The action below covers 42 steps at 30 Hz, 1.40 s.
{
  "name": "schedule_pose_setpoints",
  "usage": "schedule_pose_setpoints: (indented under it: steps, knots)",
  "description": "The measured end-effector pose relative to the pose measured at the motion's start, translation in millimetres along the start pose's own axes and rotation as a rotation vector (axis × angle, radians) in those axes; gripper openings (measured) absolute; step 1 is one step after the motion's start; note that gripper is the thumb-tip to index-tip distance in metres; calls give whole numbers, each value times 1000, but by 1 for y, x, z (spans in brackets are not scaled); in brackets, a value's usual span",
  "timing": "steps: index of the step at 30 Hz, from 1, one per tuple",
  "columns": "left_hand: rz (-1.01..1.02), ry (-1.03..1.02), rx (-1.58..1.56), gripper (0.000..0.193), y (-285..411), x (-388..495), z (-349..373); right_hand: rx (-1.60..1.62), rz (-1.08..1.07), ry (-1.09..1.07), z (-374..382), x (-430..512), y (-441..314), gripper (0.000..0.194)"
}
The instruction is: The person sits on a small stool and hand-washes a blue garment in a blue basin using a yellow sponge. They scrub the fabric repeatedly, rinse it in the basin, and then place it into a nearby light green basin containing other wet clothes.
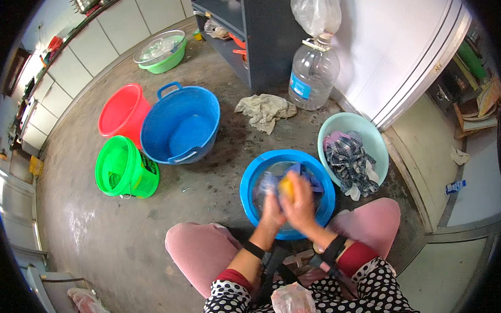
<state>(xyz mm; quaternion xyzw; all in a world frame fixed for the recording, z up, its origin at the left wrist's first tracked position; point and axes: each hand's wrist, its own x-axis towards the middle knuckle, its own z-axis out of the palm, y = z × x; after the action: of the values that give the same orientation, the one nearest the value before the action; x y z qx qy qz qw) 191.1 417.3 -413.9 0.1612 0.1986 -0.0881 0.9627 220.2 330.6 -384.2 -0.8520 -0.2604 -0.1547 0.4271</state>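
Note:
Both hands are over a blue plastic basin [246, 198] on the floor between my knees. My right hand [297, 200] grips a yellow block [286, 188] that looks like a bar of soap, blurred by motion. Beside it, my left hand [272, 207] holds part of a bluish-purple cloth [268, 181], with the yellow block close against it. More of the purple cloth [316, 183] lies in the basin behind my right hand. The fingertips are blurred, and my hands hide the middle of the basin.
To the right, a pale green basin [376, 135] holds plaid and pink clothes [350, 161]. A blue tub [191, 131], a red bucket [118, 111] and a green bucket [117, 165] stand at left. Ahead lie a crumpled rag [265, 110] and a large plastic bottle [314, 73] beside a dark shelf [267, 40].

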Motion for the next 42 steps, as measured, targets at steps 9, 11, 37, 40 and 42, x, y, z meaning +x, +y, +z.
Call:
schedule_pose_setpoints:
  steps: [9,11,37,40,42]
  knots:
    - [-24,142,-11,40,-1,-2,-7,-26,-36,46,-1,0,-9,53]
    - [29,-185,-24,44,-4,-2,-11,-3,91,-9,0,-2,-9,51]
    - [101,118,125,43,-10,-6,-12,70,380,187,2,-4,-2,55]
    - [20,-28,79,56,-6,-2,-21,151,185,-31,-2,-4,-9,56]
    - [24,87,114,42,-6,1,-23,141,359,145,-1,-5,-9,61]
